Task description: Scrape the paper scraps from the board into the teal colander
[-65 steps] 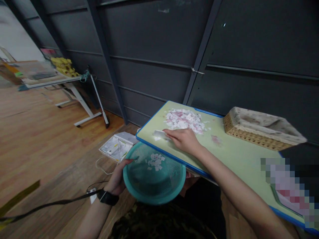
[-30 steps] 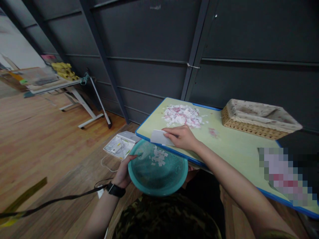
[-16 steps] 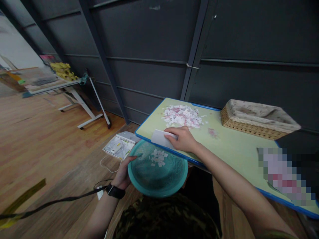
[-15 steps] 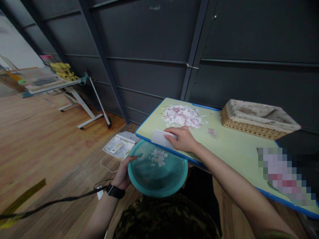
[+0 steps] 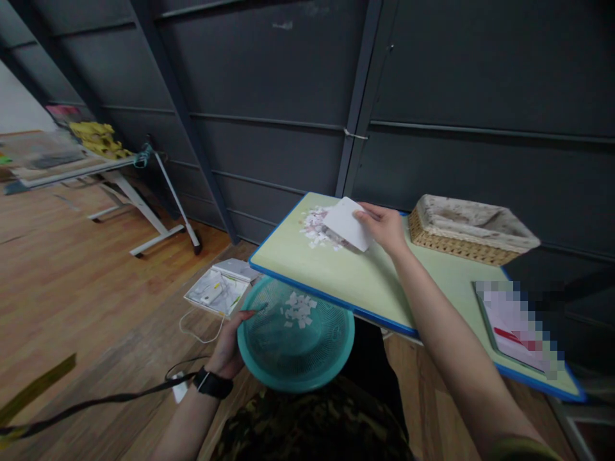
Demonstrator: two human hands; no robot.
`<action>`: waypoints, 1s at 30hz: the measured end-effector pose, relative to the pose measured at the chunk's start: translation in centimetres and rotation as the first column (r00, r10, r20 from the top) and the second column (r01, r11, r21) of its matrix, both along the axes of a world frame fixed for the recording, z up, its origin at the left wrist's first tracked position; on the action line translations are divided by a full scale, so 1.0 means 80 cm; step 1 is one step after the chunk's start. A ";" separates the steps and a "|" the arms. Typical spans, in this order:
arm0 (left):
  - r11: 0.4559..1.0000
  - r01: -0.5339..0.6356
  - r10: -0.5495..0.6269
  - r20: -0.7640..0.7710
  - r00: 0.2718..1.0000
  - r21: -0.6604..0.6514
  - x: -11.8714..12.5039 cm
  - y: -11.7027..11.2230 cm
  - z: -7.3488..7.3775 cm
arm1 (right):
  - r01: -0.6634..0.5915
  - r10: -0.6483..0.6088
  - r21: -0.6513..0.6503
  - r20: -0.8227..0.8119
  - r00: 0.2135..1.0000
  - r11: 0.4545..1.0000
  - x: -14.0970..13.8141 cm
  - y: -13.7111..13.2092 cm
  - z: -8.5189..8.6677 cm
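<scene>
My left hand (image 5: 232, 342) grips the rim of a green plastic basket (image 5: 296, 385) with thumb over the edge, holding it below the table's front edge. White paper scraps (image 5: 300, 310) lie inside the basket. My right hand (image 5: 384, 229) pinches a white card (image 5: 348, 224), tilted over the table. Behind and left of the card a pile of paper scraps (image 5: 314, 224), white with some pink, spreads on the tabletop. Part of that pile is hidden by the card.
The yellow-green table (image 5: 288, 253) has a blue edge. A cloth-lined wicker basket (image 5: 461, 246) stands at its back right, and a partly blurred flat item (image 5: 509, 326) lies nearer. An open white box (image 5: 216, 288) is on the floor to the left. A dark wall (image 5: 269, 77) rises behind.
My right hand has lifted the white card from the table's front edge and moved it back, beside the scrap pile. The left hand still holds the basket. The view has shifted slightly.
</scene>
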State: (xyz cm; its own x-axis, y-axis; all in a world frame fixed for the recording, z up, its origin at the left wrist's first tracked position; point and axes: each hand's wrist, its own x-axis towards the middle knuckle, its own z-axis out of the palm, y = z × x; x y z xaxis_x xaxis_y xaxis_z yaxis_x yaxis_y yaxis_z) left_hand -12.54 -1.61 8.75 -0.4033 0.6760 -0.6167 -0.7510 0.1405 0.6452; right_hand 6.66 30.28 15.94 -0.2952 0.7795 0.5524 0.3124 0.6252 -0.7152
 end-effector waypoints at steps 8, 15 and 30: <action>1.000 0.012 -0.012 -0.004 1.000 -0.007 0.006 0.003 -0.010 | -0.012 -0.029 0.205 0.193 0.981 0.979 0.023 -0.011 -0.028; 0.999 0.013 -0.014 0.028 1.000 0.032 0.015 0.004 -0.001 | -0.100 -0.068 0.385 0.400 0.914 0.918 0.001 -0.046 -0.036; 1.000 0.028 -0.028 0.001 1.000 0.001 0.013 0.002 -0.005 | -0.088 -0.122 0.439 0.429 0.895 0.894 -0.006 -0.057 -0.036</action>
State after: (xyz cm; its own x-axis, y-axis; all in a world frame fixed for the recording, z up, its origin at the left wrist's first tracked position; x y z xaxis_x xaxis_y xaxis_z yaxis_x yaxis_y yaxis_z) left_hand -11.49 -1.41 8.35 -0.3836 0.6877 -0.6164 -0.7471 0.1612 0.6449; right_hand 6.22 25.74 13.08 -0.5743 0.4955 0.6517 0.5374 0.8287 -0.1565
